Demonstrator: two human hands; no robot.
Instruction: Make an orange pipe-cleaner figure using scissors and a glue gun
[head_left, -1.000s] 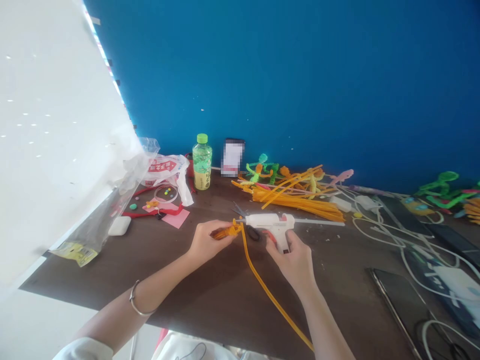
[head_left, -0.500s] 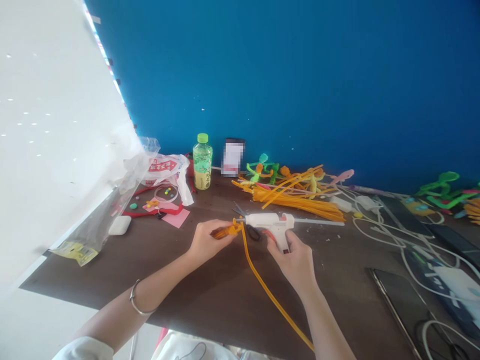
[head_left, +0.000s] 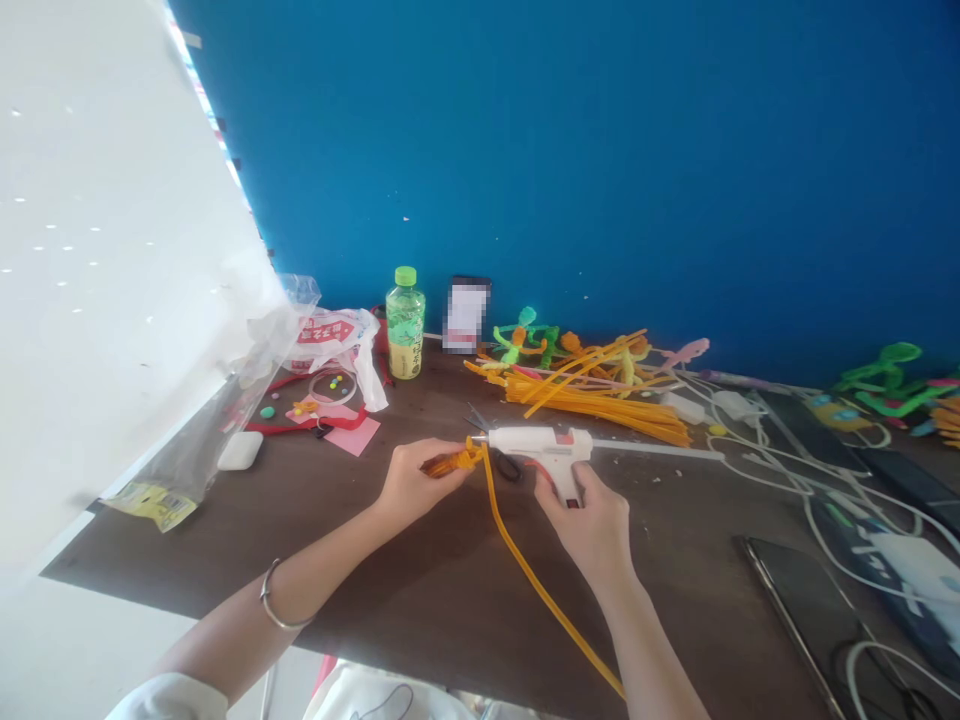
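Over the middle of the desk (head_left: 360, 600), the left hand (head_left: 420, 478) pinches an orange pipe-cleaner piece (head_left: 456, 460), its long strand (head_left: 529, 575) trailing toward the near right. The fuzzy wire is probably light, soft and easily bent, best held at the wound part, left of the nozzle, which may be hot. The right hand (head_left: 589, 512) is wrapped around the handle of a white hot-glue gun (head_left: 525, 442), likely rigid plastic and steadiest held there, its tip at the piece. Compared with the earlier frame, the glue stick (head_left: 660, 452) protrudes farther right; the left hand barely differs.
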